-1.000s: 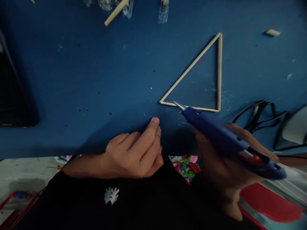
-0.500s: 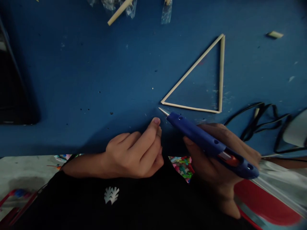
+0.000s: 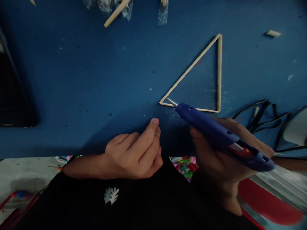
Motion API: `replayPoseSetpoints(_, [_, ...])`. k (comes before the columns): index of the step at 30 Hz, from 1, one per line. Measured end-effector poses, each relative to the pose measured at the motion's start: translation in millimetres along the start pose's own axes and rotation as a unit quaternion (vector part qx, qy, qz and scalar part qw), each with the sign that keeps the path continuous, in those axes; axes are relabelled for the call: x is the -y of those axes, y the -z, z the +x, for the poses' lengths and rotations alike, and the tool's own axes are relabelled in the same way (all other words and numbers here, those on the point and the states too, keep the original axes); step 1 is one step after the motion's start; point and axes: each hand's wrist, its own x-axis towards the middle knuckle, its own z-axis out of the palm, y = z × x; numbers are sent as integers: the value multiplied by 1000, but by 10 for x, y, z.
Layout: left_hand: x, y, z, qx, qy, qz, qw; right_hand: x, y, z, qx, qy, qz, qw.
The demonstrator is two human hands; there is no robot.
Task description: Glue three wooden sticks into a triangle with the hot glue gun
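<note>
My right hand (image 3: pixel 223 150) grips a blue hot glue gun (image 3: pixel 211 127) with a thin pointed metal nozzle. Its tip lies just inside the near-left corner of a triangle of thin wooden sticks (image 3: pixel 189 70) on the blue table. The gun's front covers part of the short lower stick, and a fine thread shows by the nozzle. At the table's near edge rests my left hand (image 3: pixel 136 153), fingers curled closed and one fingertip pointing towards the triangle. Whether anything is inside that hand is hidden.
Clear plastic wrapping (image 3: pixel 127 11) and a wooden stick (image 3: pixel 116 13) lie at the far edge. A short stick piece (image 3: pixel 273 33) sits far right. Black cord (image 3: pixel 261 103) loops at the right. A dark flat device (image 3: pixel 16 95) lies left.
The glue gun has moved right and slightly away from me, its tip going from outside the triangle's near-left corner to over its inside. My left hand stays almost still.
</note>
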Motion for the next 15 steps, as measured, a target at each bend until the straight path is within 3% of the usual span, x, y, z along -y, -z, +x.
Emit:
replayPoseSetpoints(10, [3, 11, -6, 9, -1, 12, 1000, 3, -30, -32, 43, 10, 20, 999])
replayPoseSetpoints(15, [-1, 3, -9, 11, 2, 9, 1000, -1, 22, -123, 18, 7, 51, 999])
